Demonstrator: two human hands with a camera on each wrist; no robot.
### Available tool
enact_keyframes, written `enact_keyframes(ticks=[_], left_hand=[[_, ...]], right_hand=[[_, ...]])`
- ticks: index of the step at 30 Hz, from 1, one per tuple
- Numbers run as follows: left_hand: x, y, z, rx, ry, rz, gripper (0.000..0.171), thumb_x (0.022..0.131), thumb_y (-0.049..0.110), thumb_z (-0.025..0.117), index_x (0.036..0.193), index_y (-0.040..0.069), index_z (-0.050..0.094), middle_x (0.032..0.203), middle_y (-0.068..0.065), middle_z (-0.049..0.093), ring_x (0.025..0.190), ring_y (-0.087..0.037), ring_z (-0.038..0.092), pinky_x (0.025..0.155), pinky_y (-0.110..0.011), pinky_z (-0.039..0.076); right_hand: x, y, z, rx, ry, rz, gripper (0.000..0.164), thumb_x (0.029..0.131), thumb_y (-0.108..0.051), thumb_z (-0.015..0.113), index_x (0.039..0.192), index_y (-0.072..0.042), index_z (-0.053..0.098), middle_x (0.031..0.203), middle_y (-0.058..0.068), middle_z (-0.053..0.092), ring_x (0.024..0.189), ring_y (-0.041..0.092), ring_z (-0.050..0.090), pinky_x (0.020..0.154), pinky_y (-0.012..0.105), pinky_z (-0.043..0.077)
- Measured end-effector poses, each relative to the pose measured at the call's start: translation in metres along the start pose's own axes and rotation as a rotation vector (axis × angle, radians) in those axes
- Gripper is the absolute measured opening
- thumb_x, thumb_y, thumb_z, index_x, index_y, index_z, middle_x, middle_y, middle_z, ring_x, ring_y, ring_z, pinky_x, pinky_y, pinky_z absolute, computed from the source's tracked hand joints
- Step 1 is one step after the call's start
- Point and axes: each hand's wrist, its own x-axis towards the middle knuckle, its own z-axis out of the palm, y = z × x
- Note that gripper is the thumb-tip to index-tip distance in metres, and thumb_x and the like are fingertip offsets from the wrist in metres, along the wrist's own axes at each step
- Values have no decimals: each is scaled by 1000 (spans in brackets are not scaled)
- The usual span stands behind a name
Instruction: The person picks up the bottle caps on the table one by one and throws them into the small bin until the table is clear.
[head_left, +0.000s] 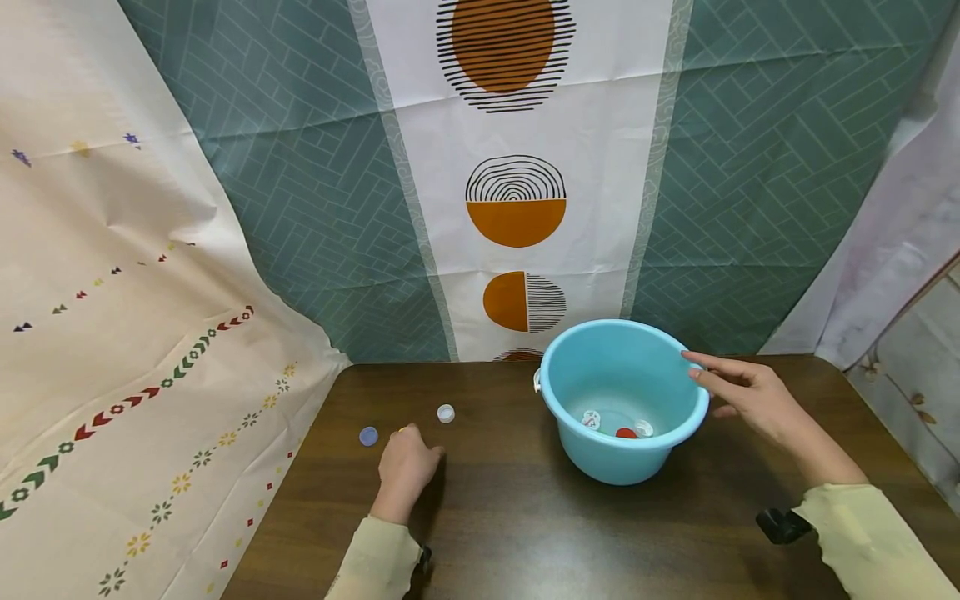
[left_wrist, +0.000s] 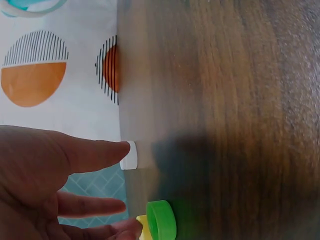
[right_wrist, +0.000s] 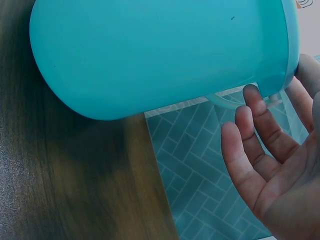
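On the table's left part, my left hand (head_left: 407, 462) reaches down over small bottle caps. In the left wrist view a green cap (left_wrist: 161, 221) and a yellow cap (left_wrist: 145, 227) lie by its fingertips, which seem to touch the yellow one. The thumb stands apart, in front of a white cap (left_wrist: 130, 156). A blue cap (head_left: 368, 436) lies left of the hand. My right hand (head_left: 750, 396) holds the right rim of a light blue bucket (head_left: 615, 458), thumb and index finger over the edge, other fingers outside. Inside lie a red cap (head_left: 626, 433) and white caps (head_left: 591, 419).
The brown wooden table (head_left: 495, 533) ends at a patterned curtain (head_left: 322, 183) behind. A cream cloth (head_left: 150, 350) hangs along the left side. The bucket's white handle joint (head_left: 537, 381) shows on its left.
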Motion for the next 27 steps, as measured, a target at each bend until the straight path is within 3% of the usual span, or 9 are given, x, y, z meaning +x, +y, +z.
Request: enact_keyframes(ticks=[8,22,27], left_hand=[[0,-1,3,0,-23,8,37,77,25,81,94,-5,66,91,-26,66,80,-39,64,57,-51,51],[-3,-2,0,28,-62,3,38,73,31,83,89,0,68,89,-23,66,73,-34,63,53,-50,49],[-6,-4,-5,36,-73,-8,44,70,31,86,94,-1,68,88,-23,65,73,-34,61,52,-48,49]], right_hand=[[-1,-1,0,-1,-4,4,58,97,-45,58,144,-12,51,139,21,50,91,9,65,70,38,57],[1,-1,-1,1,-7,13,59,96,-46,58,144,-13,50,141,22,49,90,9,66,71,40,57],[1,0,-2,3,-10,11,58,97,-45,58,144,-12,50,141,22,48,90,10,67,71,40,57]])
